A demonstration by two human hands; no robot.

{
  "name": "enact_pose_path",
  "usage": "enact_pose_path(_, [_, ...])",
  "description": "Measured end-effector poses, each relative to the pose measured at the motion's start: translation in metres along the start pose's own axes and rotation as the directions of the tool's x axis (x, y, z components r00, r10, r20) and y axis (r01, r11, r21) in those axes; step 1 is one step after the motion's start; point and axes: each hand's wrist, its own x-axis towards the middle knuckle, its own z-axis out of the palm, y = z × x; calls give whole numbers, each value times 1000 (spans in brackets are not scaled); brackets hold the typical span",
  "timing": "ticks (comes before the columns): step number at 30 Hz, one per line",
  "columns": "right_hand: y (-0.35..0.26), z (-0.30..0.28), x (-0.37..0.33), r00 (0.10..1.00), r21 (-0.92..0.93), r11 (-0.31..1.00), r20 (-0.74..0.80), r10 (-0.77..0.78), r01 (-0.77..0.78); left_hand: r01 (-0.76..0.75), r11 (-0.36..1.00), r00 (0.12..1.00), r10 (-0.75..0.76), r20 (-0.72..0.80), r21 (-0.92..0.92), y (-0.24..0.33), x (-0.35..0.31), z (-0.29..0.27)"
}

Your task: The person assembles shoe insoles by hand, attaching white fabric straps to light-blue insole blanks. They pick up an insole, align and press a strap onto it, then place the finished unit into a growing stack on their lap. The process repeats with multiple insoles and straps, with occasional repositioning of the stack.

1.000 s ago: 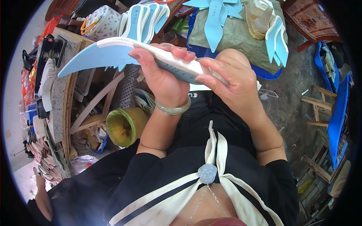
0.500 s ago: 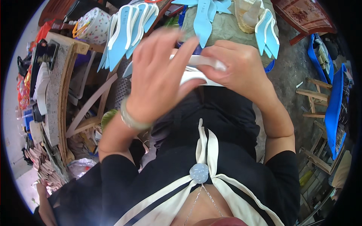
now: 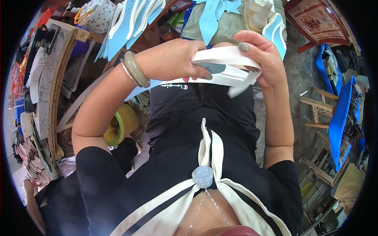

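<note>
A pale blue insole (image 3: 142,90) with white edging is held across my lap, its blue end pointing to the lower left. My left hand (image 3: 177,59) is closed on it, fingers and thumb pinching the insole and the start of a white strip (image 3: 222,55). This strip runs over to my right hand (image 3: 264,59), curls round there, and its loose end hangs down, slightly blurred. The thumb and fingers of my right hand are closed on the strip. Part of the insole is hidden behind the strip and my left hand.
Blue insoles with white edging lie in a pile (image 3: 132,23) at the far left. More blue insoles (image 3: 208,25) lie on a green cloth (image 3: 232,30) beside a plastic container (image 3: 256,15). A yellow-green bucket (image 3: 128,124) stands left; blue trays (image 3: 340,129) and wooden stools (image 3: 318,108) stand right.
My hands have moved apart, the left one lowering and turning palm inward, the right one shifting right. The white strip now shows stretched between them, with its end dangling.
</note>
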Motion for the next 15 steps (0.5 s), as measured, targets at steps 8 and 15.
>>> enact_pose_path(8, [4, 12, 3, 981, 121, 977, -98, -166, 178, -164, 840, 979, 76, -187, -518, -10, -1, 17])
enact_pose_path(15, [16, 39, 16, 947, 127, 948, -177, -270, 293, -396, 607, 911, 168, -375, -689, -16, 10, 29])
